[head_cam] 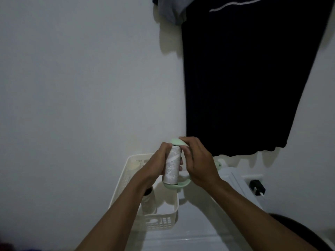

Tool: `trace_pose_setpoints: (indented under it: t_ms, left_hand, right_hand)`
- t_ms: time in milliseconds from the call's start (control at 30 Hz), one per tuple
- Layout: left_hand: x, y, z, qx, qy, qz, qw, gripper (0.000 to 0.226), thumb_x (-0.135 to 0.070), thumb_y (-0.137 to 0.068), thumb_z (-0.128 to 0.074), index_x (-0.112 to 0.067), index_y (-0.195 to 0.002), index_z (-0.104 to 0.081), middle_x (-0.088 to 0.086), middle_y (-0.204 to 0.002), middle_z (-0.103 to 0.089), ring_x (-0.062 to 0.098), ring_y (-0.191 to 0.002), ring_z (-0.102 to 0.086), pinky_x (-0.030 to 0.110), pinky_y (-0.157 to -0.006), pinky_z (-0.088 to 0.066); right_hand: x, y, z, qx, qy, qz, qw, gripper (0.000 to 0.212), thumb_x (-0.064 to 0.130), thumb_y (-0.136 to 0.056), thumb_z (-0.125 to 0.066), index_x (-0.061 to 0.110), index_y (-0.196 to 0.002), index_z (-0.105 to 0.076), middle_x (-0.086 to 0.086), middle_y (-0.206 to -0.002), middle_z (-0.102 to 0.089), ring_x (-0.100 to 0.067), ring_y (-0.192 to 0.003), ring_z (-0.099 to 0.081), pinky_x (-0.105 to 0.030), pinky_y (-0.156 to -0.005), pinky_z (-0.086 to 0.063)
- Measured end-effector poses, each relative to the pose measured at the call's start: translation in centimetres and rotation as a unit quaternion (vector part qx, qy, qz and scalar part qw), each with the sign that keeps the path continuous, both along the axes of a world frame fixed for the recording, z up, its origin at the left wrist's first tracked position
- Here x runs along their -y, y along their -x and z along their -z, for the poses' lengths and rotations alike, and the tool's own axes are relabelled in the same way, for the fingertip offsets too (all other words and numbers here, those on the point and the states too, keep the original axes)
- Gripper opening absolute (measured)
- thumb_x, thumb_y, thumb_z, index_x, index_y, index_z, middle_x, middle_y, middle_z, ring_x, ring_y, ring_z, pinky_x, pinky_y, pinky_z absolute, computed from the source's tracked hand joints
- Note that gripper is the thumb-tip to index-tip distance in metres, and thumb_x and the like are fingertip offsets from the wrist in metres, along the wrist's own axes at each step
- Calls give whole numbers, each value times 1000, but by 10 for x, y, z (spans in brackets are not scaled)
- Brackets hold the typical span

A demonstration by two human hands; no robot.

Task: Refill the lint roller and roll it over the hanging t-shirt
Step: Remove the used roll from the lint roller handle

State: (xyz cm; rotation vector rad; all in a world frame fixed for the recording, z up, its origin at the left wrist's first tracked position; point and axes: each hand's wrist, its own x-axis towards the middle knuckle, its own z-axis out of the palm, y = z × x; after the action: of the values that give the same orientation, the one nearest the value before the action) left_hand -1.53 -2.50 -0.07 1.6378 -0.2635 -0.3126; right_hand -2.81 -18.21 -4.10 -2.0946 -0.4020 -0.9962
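A pale green lint roller (176, 142) is held upright in front of me over a white basket. Its paper roll (172, 166) is whitish and speckled. My left hand (159, 161) is wrapped around the roll from the left. My right hand (196, 161) grips the green frame from the right, with fingers over its top end. The green bottom end (178, 186) shows under the roll. A dark t-shirt (244, 75) hangs on the wall at the upper right, above and behind my hands. A second roll (148, 201) stands in the basket, partly hidden by my left forearm.
The white slotted basket (157, 221) sits on a white surface (190, 238) below my arms. A grey garment (170, 9) hangs beside the t-shirt. A black plug with a white cable (257, 187) is at a wall socket on the right. A dark rounded object (304, 230) is at the bottom right.
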Motion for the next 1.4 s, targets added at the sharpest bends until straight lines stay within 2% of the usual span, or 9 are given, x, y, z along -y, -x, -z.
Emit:
trace_pose_setpoints:
  t_ms: [233, 467, 600, 833, 1033, 1200, 1267, 1333, 1400]
  left_hand:
    - [3, -4, -9, -25, 30, 4, 999, 41, -49, -82, -47, -18, -79, -75, 13, -81, -70, 29, -69, -66, 48, -87, -49]
    - [2, -3, -17, -36, 71, 22, 997, 44, -43, -83, -42, -10, -83, -72, 16, -79, -66, 30, -66, -63, 45, -82, -48]
    - [6, 10, -21, 11, 7, 23, 1000, 45, -42, -87, -44, -7, -88, -73, 17, -82, -69, 30, -74, -65, 45, -83, -53]
    - [13, 2, -57, 86, 100, -81, 988, 41, -44, -103, -41, -18, -105, -73, 9, -101, -80, 26, -91, -76, 36, -76, -57]
    - [3, -4, -55, 113, 75, -71, 988, 48, -51, -102, -48, -10, -120, -66, 17, -119, -75, 32, -107, -75, 45, -94, -59]
    - [-1, -1, -37, 126, 51, -108, 985, 40, -49, -101, -52, -13, -112, -66, 19, -120, -68, 33, -110, -71, 39, -88, -60]
    - [-4, 2, -35, 118, 53, -107, 986, 32, -49, -101, -52, -21, -106, -67, 11, -117, -70, 26, -110, -70, 39, -91, -57]
    - [-7, 5, -34, 131, 27, -107, 985, 28, -51, -100, -51, -29, -103, -67, 1, -113, -70, 17, -109, -67, 37, -90, -55]
    - [-10, 6, -31, 140, 4, -112, 984, 26, -54, -98, -52, -33, -102, -68, -3, -111, -69, 11, -106, -65, 34, -85, -52]
  right_hand:
    - [2, -5, -13, -32, -7, 4, 999, 19, 32, -106, -38, 29, -113, -56, 12, -99, -62, -9, -86, -62, -42, -74, -53]
    - [3, -6, -17, -58, 6, 10, 998, 21, 37, -105, -37, 29, -105, -57, 9, -93, -64, -13, -83, -63, -41, -70, -53]
    - [33, -12, -26, -100, -39, 83, 991, 18, 33, -106, -42, 24, -103, -58, 1, -93, -66, -21, -83, -65, -41, -71, -53]
    - [66, -6, -50, -253, 96, 138, 953, 23, 44, -101, -48, 28, -107, -64, 0, -89, -67, -20, -75, -64, -35, -62, -50]
    - [98, -12, -9, -449, -72, 188, 871, 38, 41, -96, -60, 4, -92, -64, -15, -93, -71, -33, -80, -71, -46, -76, -63]
    - [99, -10, 31, -480, -272, 173, 816, 39, 25, -101, -55, -5, -124, -53, -22, -103, -68, -24, -48, -67, -31, -39, -55]
    - [96, -12, 41, -485, -293, 179, 804, 42, 27, -100, -54, -5, -127, -51, -24, -111, -69, -25, -51, -67, -35, -50, -61]
    - [92, -8, 43, -494, -301, 178, 796, 43, 26, -102, -52, -5, -131, -47, -23, -117, -66, -27, -60, -69, -27, -48, -58]
    - [89, -1, 42, -514, -229, 200, 802, 54, 34, -103, -49, -2, -142, -38, -22, -131, -59, -34, -98, -69, -28, -75, -58]
